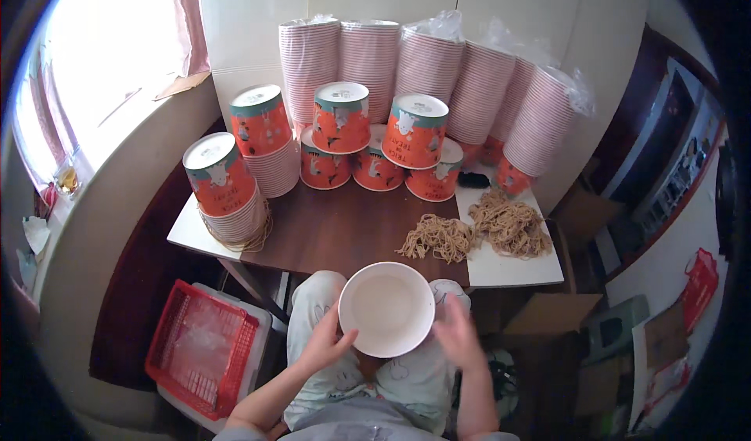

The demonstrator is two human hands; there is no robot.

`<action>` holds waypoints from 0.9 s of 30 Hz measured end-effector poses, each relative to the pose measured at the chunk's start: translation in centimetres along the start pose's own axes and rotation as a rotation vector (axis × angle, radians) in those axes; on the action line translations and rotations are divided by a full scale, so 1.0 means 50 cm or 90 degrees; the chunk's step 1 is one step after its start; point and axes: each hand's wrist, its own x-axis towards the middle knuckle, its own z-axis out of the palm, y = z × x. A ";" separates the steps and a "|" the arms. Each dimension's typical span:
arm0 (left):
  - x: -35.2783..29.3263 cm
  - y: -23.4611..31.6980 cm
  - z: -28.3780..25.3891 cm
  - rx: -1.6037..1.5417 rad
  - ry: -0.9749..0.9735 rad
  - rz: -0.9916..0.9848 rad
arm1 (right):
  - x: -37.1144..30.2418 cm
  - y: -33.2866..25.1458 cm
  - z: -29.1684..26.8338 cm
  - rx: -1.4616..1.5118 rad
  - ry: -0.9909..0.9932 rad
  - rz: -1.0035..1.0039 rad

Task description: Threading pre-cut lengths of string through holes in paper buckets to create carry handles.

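A white-lined round paper bucket (387, 308) is over my lap, its mouth facing up toward me. My left hand (332, 341) grips its left side, thumb at the rim and fingers round the outer wall. Beside the bucket's right edge is my right hand (459, 333), smeared by motion; whether it touches the wall I cannot tell. Just beyond, on the brown table (336, 226), lies a tangled heap of tan cord (438, 238). A larger cord heap (510, 226) sits on the table's white right end.
Upside-down orange and green buckets (342, 120) stand along the table's back and left. Behind them rise tall stacks of nested buckets (430, 58), some plastic-wrapped. A red basket (207, 347) is at lower left. Right of the table are cardboard boxes (551, 313) and a green stool (618, 328).
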 end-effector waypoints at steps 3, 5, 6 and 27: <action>-0.006 0.022 -0.006 0.083 0.012 -0.055 | 0.164 0.016 -0.057 -0.188 0.086 -0.180; -0.004 0.008 -0.010 0.127 0.019 -0.031 | 0.299 0.046 -0.069 -0.325 0.083 -0.256; 0.002 0.014 -0.004 0.122 0.008 -0.018 | 0.354 0.093 -0.090 -0.436 0.084 -0.342; -0.090 -0.017 -0.041 -0.021 0.116 -0.065 | 0.591 -0.240 -0.198 0.100 0.332 -0.353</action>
